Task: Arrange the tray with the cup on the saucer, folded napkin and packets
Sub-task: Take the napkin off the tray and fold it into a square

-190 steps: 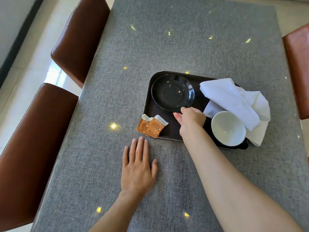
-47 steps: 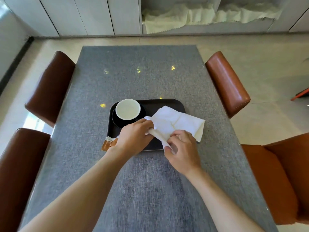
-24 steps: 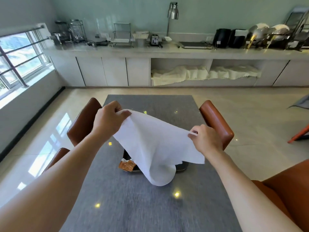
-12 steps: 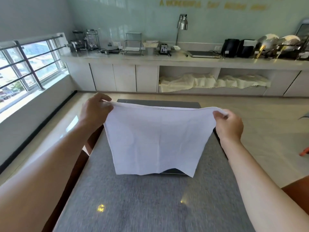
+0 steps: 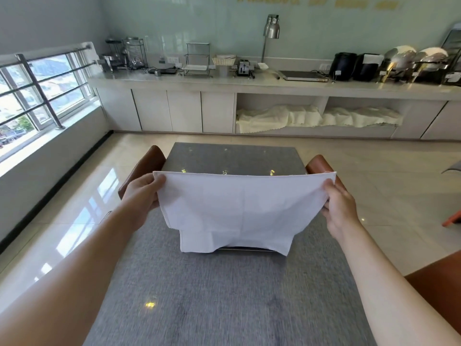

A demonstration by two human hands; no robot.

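Above the bench (image 5: 232,295), mid-frame, the napkin (image 5: 239,208) hangs spread between both hands. Left hand (image 5: 142,198) at 9 o'clock is pinched shut on the top left corner; right hand (image 5: 338,208) at 3 o'clock is pinched shut on the top right corner. Top edge is taut and roughly level, and the cloth drapes down with its lower part doubled, a second layer showing below the first. Bottom hem hangs just over a thin dark strip, likely the tray (image 5: 247,249) edge, at 6 o'clock of the napkin. Cup, saucer and packets are hidden behind the cloth, so I can't tell their positions.

Step in hand looks like folding the napkin; it is not yet folded or placed.

Risks: the cloth blocks the view of the tray, so lowering it blind could brush or tip the cup. Uneven corner grips would skew the fold. A loose pinch could drop a corner. The hem could drag the packets off the tray edge.
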